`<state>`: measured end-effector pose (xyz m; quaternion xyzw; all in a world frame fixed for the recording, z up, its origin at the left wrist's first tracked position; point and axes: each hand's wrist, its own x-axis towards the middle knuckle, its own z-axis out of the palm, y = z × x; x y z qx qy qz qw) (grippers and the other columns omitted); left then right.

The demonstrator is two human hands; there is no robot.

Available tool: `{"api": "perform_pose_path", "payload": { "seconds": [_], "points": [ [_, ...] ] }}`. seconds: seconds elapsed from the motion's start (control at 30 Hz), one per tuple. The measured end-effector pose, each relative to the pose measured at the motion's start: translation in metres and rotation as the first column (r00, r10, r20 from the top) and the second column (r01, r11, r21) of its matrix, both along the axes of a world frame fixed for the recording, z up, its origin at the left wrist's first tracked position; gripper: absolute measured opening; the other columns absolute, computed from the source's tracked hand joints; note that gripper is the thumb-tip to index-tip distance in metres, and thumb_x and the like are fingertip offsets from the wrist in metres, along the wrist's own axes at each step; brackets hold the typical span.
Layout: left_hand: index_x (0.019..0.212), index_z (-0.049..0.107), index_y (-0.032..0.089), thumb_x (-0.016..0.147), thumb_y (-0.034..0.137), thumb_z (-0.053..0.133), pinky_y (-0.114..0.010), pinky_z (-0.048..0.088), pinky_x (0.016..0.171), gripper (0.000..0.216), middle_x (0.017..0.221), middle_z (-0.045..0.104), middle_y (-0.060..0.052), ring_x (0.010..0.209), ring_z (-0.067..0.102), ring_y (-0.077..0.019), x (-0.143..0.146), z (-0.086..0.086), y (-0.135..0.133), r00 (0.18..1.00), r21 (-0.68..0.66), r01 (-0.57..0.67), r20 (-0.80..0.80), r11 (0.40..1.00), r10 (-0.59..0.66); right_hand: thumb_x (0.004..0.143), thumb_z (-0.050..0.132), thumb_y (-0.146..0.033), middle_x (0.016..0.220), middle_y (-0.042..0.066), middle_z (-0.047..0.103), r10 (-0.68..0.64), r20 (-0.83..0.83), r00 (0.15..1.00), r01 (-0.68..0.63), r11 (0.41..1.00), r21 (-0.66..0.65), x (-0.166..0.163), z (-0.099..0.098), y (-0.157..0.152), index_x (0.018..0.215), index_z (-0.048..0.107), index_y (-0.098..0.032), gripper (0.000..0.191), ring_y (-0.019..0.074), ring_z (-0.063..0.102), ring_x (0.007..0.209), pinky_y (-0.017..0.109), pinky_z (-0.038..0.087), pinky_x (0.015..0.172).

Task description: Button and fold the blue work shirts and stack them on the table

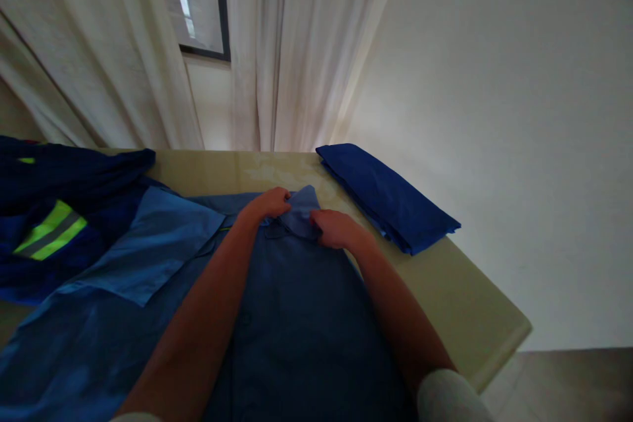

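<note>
A blue button-up shirt (306, 316) lies spread over the table, its front facing up and its collar toward the far side. Near the top, my left hand (270, 203) pinches the collar (301, 211) at its left part. The fingers of my right hand (339, 227) are closed on the collar's right edge, a short way off. Between the two hands the lighter collar cloth stands up a little. To the left, one short sleeve (158, 244) of the shirt is laid out flat.
Folded dark blue cloth (386, 194) lies at the table's right edge by the white wall (519, 145). Dark blue garments with a yellow-green reflective strip (52, 231) are heaped on the left. Beige curtains (316, 46) hang behind the tan table (455, 303).
</note>
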<state>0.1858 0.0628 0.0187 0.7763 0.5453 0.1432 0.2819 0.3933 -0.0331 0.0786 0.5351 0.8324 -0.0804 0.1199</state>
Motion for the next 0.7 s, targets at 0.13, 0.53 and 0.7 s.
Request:
{"api": "perform_pose_path", "payload": {
  "seconds": [0.13, 0.53, 0.7],
  "points": [
    [0.098, 0.077, 0.018, 0.092, 0.041, 0.064, -0.031, 0.051, 0.086, 0.026, 0.106, 0.079, -0.013, 0.101, 0.072, -0.0256, 0.004, 0.0, 0.001, 0.998, 0.066, 0.006, -0.058, 0.998, -0.002, 0.081, 0.067, -0.012, 0.104, 0.007, 0.078, 0.106, -0.116, 0.988, -0.12, 0.986, -0.116, -0.003, -0.003, 0.002, 0.115, 0.074, -0.021, 0.035, 0.0232, 0.072, 0.094, 0.028, 0.047, 0.073],
    [0.101, 0.074, 0.019, 0.091, 0.045, 0.068, -0.037, 0.054, 0.091, 0.028, 0.112, 0.077, -0.017, 0.107, 0.072, -0.031, -0.001, -0.001, -0.004, 0.975, 0.089, 0.004, -0.221, 0.996, 0.016, 0.1, 0.064, -0.028, 0.092, 0.004, 0.077, 0.002, -0.377, 0.926, 0.012, 0.999, 0.036, 0.028, 0.022, 0.008, 0.099, 0.073, -0.018, 0.014, 0.0158, 0.069, 0.082, 0.025, 0.045, 0.073],
    [0.114, 0.071, 0.018, 0.093, 0.033, 0.066, -0.042, 0.054, 0.096, 0.026, 0.129, 0.073, -0.022, 0.118, 0.07, -0.0352, 0.002, 0.002, -0.012, 0.962, 0.087, -0.049, -0.265, 0.995, 0.071, 0.086, 0.081, -0.023, 0.101, 0.006, 0.078, -0.088, -0.151, 0.985, 0.085, 0.996, -0.025, 0.032, 0.01, 0.013, 0.107, 0.074, -0.021, 0.023, 0.0221, 0.071, 0.093, 0.028, 0.047, 0.077]
  ]
}}
